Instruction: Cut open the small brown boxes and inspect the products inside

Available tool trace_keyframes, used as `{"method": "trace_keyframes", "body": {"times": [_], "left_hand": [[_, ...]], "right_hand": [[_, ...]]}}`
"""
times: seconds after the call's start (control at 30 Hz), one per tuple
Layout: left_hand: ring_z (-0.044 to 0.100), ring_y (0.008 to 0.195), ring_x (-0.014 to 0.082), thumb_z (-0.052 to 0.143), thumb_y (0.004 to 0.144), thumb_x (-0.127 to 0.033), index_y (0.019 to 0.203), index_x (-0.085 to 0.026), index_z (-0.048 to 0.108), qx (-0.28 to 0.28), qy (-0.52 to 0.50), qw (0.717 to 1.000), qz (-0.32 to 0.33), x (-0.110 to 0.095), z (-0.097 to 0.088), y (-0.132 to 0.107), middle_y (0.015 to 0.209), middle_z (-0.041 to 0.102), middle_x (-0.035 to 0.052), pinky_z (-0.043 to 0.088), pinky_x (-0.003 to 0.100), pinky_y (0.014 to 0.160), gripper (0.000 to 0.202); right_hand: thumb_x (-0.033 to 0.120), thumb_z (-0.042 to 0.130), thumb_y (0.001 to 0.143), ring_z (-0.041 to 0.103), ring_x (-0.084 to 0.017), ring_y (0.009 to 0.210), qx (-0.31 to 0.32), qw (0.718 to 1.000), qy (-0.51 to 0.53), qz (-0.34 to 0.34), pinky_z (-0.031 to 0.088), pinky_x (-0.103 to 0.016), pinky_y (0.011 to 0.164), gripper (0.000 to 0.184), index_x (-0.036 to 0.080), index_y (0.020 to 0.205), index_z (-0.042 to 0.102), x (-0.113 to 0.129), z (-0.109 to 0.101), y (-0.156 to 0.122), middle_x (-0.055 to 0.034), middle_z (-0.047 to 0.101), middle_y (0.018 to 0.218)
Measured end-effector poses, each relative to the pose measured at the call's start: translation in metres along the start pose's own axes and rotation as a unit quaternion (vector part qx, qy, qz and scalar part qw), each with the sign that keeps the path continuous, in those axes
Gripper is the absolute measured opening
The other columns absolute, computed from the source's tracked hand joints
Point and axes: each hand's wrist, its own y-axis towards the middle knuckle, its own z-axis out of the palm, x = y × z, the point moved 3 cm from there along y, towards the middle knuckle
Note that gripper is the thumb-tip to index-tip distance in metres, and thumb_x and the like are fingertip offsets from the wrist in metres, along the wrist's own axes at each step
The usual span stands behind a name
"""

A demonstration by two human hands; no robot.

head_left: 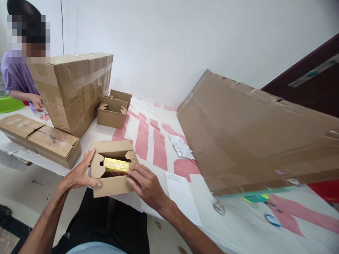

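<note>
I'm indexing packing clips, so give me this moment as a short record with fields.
box: small, flaps half shut, at the table's near edge
inside: yellow pack
left hand: flat on the left flap
right hand: fingers on the right front edge
behind: taped stack, open box
left: two shut boxes
right: cardboard sheet, tape roll
other: person far left, behind the stack

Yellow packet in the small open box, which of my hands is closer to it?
Right. The right hand has its fingertips at the right end of the yellow packet; the left hand rests on the left flap of the small box.
</note>
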Motion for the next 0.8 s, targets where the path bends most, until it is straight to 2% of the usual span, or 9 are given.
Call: {"method": "trace_keyframes", "body": {"times": [0.1, 0.23, 0.4, 0.5, 0.6, 0.7, 0.8], "left_hand": [[0.031, 0.155, 0.0470, 0.088, 0.069, -0.056, 0.171, -0.020, 0.006, 0.001, 0.001, 1.000, -0.003, 0.002, 0.001, -0.001, 0.171, 0.025, 0.0209, 0.031, 0.059, 0.126, 0.136], [0.033, 0.154, 0.0466, 0.087, 0.070, -0.056, 0.171, -0.022, 0.006, -0.004, -0.003, 1.000, 0.005, 0.004, 0.002, -0.002, 0.170, 0.026, 0.0192, 0.032, 0.059, 0.126, 0.134], [0.032, 0.155, 0.0467, 0.088, 0.069, -0.056, 0.171, -0.022, 0.008, -0.010, -0.005, 1.000, 0.009, 0.007, 0.002, -0.001, 0.171, 0.027, 0.0186, 0.033, 0.058, 0.126, 0.134], [0.029, 0.157, 0.0467, 0.088, 0.068, -0.055, 0.171, -0.021, 0.010, -0.008, -0.012, 1.000, 0.005, 0.006, 0.003, 0.000, 0.171, 0.025, 0.0194, 0.031, 0.058, 0.127, 0.134], [0.029, 0.157, 0.0467, 0.088, 0.069, -0.054, 0.171, -0.021, 0.010, -0.009, -0.020, 1.000, 0.003, 0.003, 0.003, -0.001, 0.172, 0.023, 0.0192, 0.031, 0.058, 0.127, 0.133], [0.029, 0.156, 0.0475, 0.088, 0.069, -0.054, 0.171, -0.022, 0.011, -0.018, -0.020, 1.000, 0.006, 0.001, 0.004, -0.002, 0.173, 0.024, 0.0184, 0.032, 0.059, 0.126, 0.132], [0.030, 0.156, 0.0467, 0.090, 0.068, -0.054, 0.171, -0.022, 0.010, -0.021, -0.028, 0.999, 0.011, 0.002, 0.005, -0.002, 0.172, 0.025, 0.0186, 0.032, 0.059, 0.126, 0.135]], "right_hand": [[0.021, 0.064, 0.099, 0.064, -0.028, 0.111, 0.056, 0.998, -0.025, -0.022, 0.053, -0.043, 0.091, 0.014, 0.021, 0.112, 0.070, -0.009, 0.001, 0.028, -0.0116, 0.074, 0.116], [0.021, 0.069, 0.096, 0.061, -0.028, 0.116, 0.142, 0.986, -0.058, -0.065, 0.049, -0.043, 0.096, 0.008, 0.021, 0.104, 0.072, -0.018, -0.003, 0.047, -0.0087, 0.074, 0.106], [0.022, 0.070, 0.095, 0.059, -0.031, 0.108, 0.128, 0.967, -0.220, -0.001, 0.044, -0.045, 0.092, 0.005, 0.020, 0.092, 0.073, -0.035, -0.025, 0.045, -0.0126, 0.073, 0.102], [0.024, 0.071, 0.094, 0.060, -0.031, 0.096, 0.170, 0.950, -0.262, 0.022, 0.043, -0.044, 0.085, 0.011, 0.019, 0.085, 0.073, -0.046, -0.025, 0.041, -0.0130, 0.073, 0.088], [0.032, 0.071, 0.097, 0.062, -0.030, 0.092, 0.195, 0.949, -0.243, 0.035, 0.044, -0.042, 0.081, 0.020, 0.017, 0.084, 0.073, -0.051, -0.017, 0.043, -0.0137, 0.072, 0.086], [0.045, 0.067, 0.099, 0.065, -0.026, 0.092, 0.218, 0.963, -0.158, 0.013, 0.045, -0.038, 0.082, 0.028, 0.019, 0.092, 0.074, -0.049, -0.005, 0.051, -0.0103, 0.074, 0.094], [0.051, 0.080, 0.087, 0.067, -0.023, 0.090, 0.228, 0.968, -0.106, 0.006, 0.045, -0.034, 0.081, 0.030, 0.022, 0.093, 0.075, -0.045, 0.006, 0.059, -0.0046, 0.075, 0.088]]}}
